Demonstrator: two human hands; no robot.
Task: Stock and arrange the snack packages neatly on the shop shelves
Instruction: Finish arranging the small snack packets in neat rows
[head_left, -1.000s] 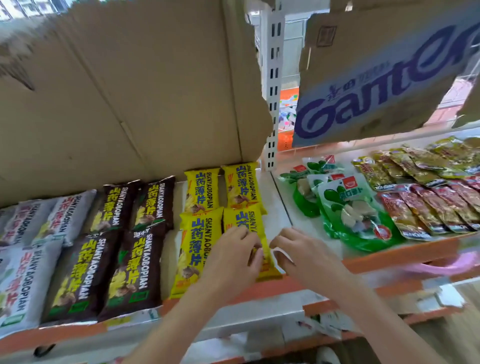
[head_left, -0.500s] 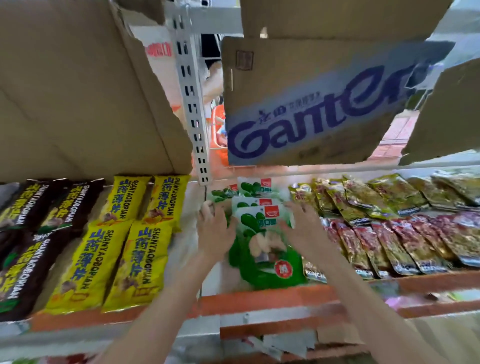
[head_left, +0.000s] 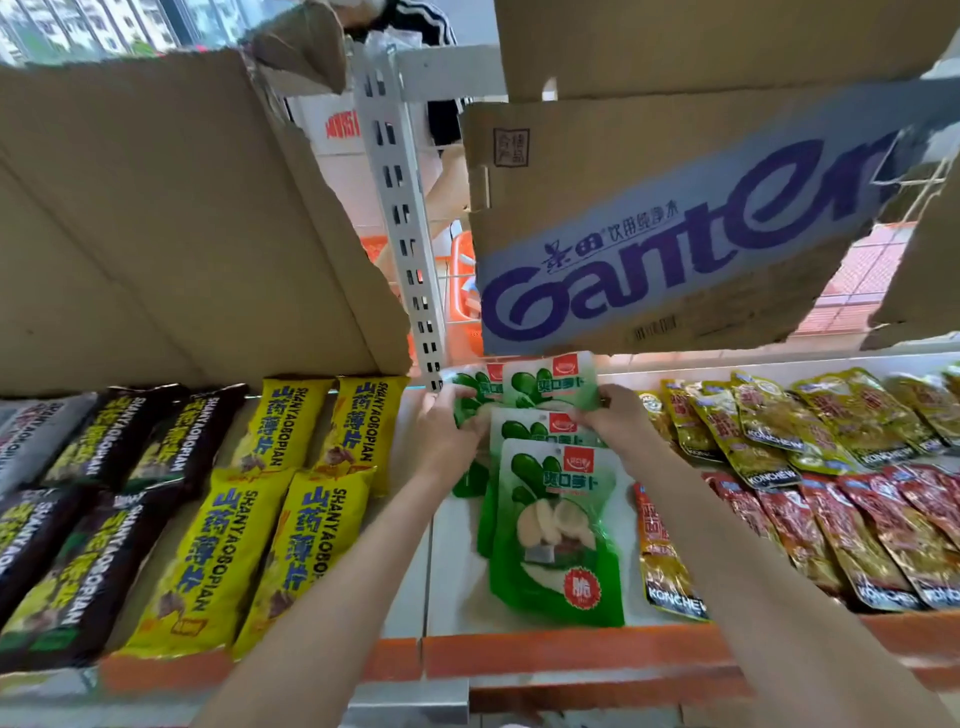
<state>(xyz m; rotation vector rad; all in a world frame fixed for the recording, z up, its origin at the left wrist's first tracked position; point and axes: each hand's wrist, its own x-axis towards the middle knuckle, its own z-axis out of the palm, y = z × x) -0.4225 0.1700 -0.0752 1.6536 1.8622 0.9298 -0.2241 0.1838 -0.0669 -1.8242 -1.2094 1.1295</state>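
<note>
Both hands are up at the back of the white shelf (head_left: 457, 571), working on the green packets (head_left: 556, 525) that lie in a short overlapping column just right of the slotted white post (head_left: 400, 218). The left hand (head_left: 447, 431) has its fingers curled round the left edge of a rear green packet, next to the foot of the post, thumb on top. The right hand (head_left: 618, 421) pinches the right edge of another rear packet (head_left: 545, 382), fingers bent over its corner. The front green packet lies flat nearest the shelf's orange front edge (head_left: 519, 657), untouched, with a clear window showing pale slices and a red round badge low down; each packet has a red logo in its top right corner. Left of the post lie yellow packets (head_left: 291, 525) in two rows of two, then dark brown packets (head_left: 104, 519), then grey ones (head_left: 31, 436) farthest out. Right of the green column, well past the post, are rows of olive-gold pouches (head_left: 779, 421) behind and red pouches (head_left: 852, 530) in front, overlapping sideways. Above the post on either side hang cardboard boxes, a plain one (head_left: 171, 218) to its left and a blue-lettered one (head_left: 675, 223) to its right.
</note>
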